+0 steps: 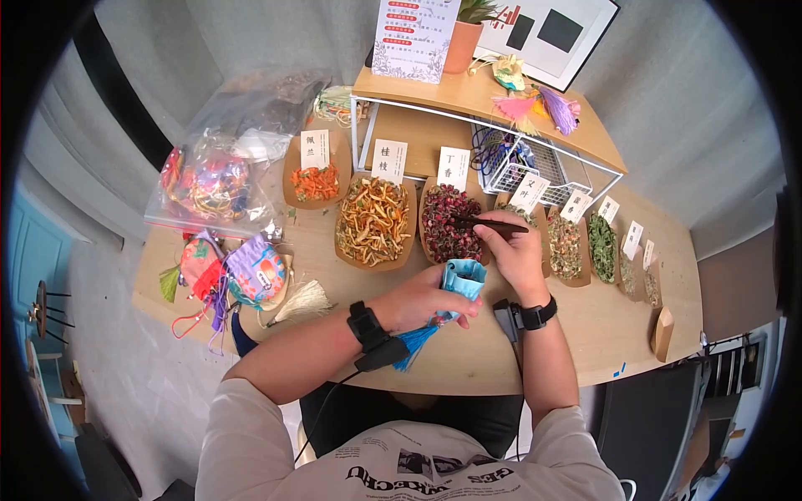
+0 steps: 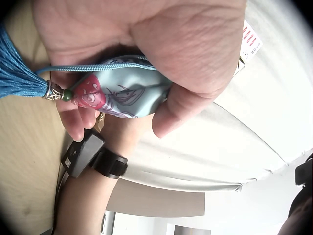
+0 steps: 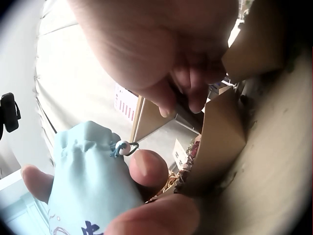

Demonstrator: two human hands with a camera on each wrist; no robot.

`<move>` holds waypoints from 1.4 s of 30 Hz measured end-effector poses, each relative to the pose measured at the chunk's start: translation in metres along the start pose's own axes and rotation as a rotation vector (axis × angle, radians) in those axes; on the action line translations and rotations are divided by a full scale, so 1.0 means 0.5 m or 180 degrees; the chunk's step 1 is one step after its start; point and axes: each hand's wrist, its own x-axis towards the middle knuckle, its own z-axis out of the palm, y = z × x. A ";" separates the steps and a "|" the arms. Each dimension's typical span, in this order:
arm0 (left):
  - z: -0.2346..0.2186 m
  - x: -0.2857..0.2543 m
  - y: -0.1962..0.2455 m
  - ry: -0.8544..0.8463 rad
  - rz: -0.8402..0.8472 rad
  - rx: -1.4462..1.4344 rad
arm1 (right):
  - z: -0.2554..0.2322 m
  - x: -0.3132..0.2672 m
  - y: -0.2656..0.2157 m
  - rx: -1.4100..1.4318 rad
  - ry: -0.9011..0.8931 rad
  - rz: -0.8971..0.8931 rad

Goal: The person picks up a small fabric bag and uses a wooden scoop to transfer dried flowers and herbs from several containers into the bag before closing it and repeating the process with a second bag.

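Fingers of the left hand (image 1: 418,302) curl round a small blue pouch (image 1: 462,280), held over the near edge of the table (image 1: 585,334), its tassel (image 1: 415,342) hanging down. The right hand (image 1: 511,250) pinches a dark scoop (image 1: 493,224) over the tray of dried rosebuds (image 1: 443,227) just beyond.

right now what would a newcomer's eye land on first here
First the light blue pouch with its blue tassel, held in the left hand at the table's near edge. Just beyond it, the right hand holds a dark spoon over the tray of dried rosebuds, beside the orange peel tray.
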 end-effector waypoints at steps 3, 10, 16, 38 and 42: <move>0.004 -0.002 0.001 -0.0011 0.0049 -0.0039 | 0.006 -0.001 -0.007 0.0042 0.0006 -0.0013; 0.004 -0.001 0.002 -0.0004 0.0067 -0.0014 | 0.001 0.004 0.012 -0.0062 0.0074 -0.0036; 0.002 0.000 0.002 0.0028 0.0076 -0.0057 | -0.023 0.008 0.007 0.0252 0.0118 0.0235; 0.003 0.002 0.009 0.0131 0.0017 -0.0188 | -0.038 0.002 -0.015 0.0629 0.0195 0.0311; 0.003 0.001 0.009 0.0130 0.0024 -0.0234 | -0.016 0.003 -0.001 0.0363 0.0022 0.0139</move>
